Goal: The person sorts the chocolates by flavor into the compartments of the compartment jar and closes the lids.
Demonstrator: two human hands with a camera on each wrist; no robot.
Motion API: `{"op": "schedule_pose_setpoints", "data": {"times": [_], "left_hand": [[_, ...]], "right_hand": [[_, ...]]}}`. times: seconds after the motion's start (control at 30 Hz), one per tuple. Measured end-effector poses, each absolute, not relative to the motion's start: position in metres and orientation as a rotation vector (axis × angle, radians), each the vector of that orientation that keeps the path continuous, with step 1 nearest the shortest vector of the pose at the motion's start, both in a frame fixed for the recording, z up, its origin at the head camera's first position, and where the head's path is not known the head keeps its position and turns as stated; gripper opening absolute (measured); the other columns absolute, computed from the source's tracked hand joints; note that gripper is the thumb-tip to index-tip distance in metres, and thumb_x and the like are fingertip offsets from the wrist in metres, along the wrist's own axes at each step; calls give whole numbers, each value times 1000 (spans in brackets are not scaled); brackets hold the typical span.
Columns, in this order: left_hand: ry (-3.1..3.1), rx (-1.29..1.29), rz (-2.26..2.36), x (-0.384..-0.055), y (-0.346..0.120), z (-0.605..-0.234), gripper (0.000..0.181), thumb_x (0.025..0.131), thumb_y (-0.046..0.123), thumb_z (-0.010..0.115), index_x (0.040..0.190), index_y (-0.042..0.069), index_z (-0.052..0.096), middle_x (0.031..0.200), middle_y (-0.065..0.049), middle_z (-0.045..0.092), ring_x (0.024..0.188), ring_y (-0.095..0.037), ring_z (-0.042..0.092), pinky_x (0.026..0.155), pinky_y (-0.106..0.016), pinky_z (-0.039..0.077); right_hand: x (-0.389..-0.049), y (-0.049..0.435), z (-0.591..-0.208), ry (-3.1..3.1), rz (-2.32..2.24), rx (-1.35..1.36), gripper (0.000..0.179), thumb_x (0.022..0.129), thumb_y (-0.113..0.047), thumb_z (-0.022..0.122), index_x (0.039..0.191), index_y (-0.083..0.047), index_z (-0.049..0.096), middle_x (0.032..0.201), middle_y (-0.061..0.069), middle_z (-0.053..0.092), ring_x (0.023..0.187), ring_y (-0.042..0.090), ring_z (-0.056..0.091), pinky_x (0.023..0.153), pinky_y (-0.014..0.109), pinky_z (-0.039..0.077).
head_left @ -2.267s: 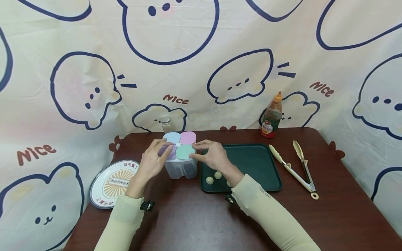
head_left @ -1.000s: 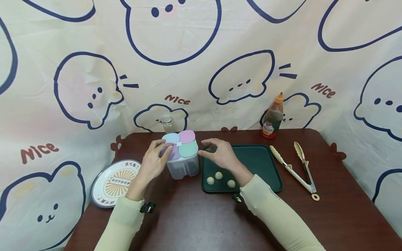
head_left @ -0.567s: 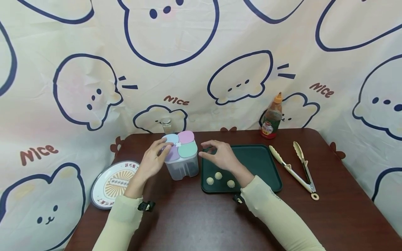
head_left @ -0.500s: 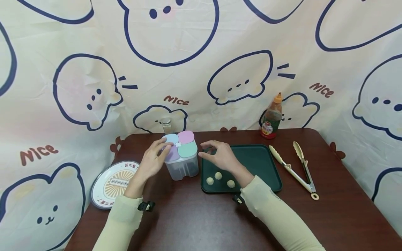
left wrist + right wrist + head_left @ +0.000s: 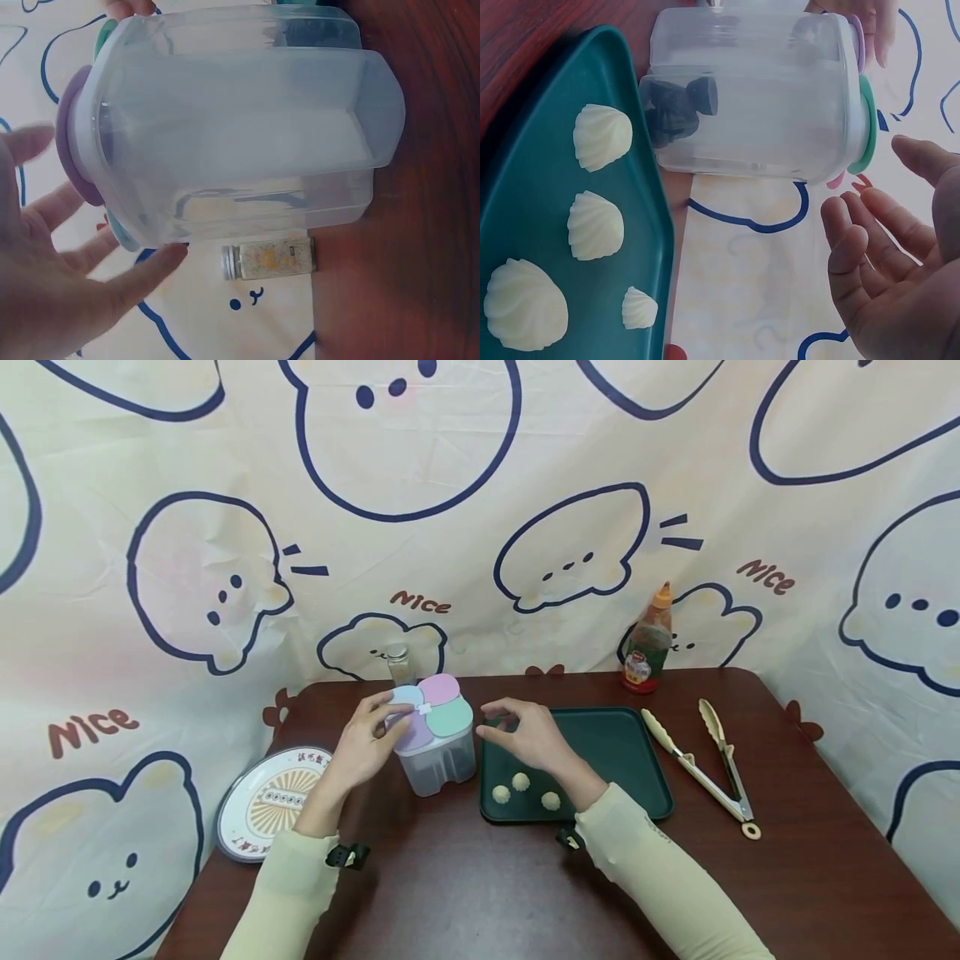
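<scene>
A clear plastic seasoning box [image 5: 438,764] stands on the table under blue, pink, green and purple flap lids. At its left side is my left hand [image 5: 365,739], fingers spread and nearly straight, tips at the purple lid [image 5: 75,135]. My right hand [image 5: 528,735] hovers right of the box, fingers loosely bent, holding nothing; a gap shows between it and the green lid [image 5: 868,124]. Dark pieces [image 5: 679,109] show inside one compartment. Below the right hand lies a dark green tray [image 5: 615,760] with several small cream pleated buns [image 5: 596,225], one hidden by the arm in the head view.
A white patterned plate [image 5: 273,802] lies left of the box, partly behind the left forearm. Behind the box stands a small glass shaker [image 5: 400,665]. A sauce bottle [image 5: 648,643] is at the back edge, and tongs [image 5: 708,781] lie spread at the right.
My right hand has come off the lid and drawn back right. The box has turned a little counterclockwise, its pink lid shifting left, with my left hand staying at its side.
</scene>
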State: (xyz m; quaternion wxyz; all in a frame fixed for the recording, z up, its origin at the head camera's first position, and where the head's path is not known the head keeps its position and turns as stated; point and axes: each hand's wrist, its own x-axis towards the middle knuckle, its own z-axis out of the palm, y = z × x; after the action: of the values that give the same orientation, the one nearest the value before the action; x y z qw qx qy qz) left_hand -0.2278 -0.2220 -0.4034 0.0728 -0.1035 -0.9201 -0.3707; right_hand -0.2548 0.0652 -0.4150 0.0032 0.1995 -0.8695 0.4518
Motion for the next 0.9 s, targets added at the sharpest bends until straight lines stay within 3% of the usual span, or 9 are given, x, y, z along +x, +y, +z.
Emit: {"op": "schedule_pose_setpoints", "data": {"times": [0.33, 0.7, 0.9], "left_hand": [[-2831, -381, -1109, -229, -224, -402, 58, 87, 38, 75, 137, 16, 57, 162, -12, 25, 135, -38, 43, 106, -54, 47], [-2877, -317, -990, -225, -221, -399, 70, 83, 48, 76, 141, 17, 51, 160, -13, 26, 136, -37, 37, 107, -59, 44], [-2923, -369, -971, -226, -224, -400, 74, 85, 48, 73, 147, 20, 44, 167, -10, 18, 150, -39, 24, 114, -67, 31]], "right_hand": [[-256, 66, -417, -2729, 1420, 610, 44, 90, -41, 72, 127, -17, 68, 118, 1, 71, 95, 16, 65, 73, 30, 53], [-256, 66, -419, -2712, 1424, 624, 39, 91, -39, 71, 124, -19, 69, 119, 2, 72, 94, 17, 65, 73, 32, 54], [-256, 67, -418, -2713, 1416, 619, 36, 92, -40, 70, 123, -22, 70, 119, -2, 72, 96, 16, 66, 74, 32, 55]]}}
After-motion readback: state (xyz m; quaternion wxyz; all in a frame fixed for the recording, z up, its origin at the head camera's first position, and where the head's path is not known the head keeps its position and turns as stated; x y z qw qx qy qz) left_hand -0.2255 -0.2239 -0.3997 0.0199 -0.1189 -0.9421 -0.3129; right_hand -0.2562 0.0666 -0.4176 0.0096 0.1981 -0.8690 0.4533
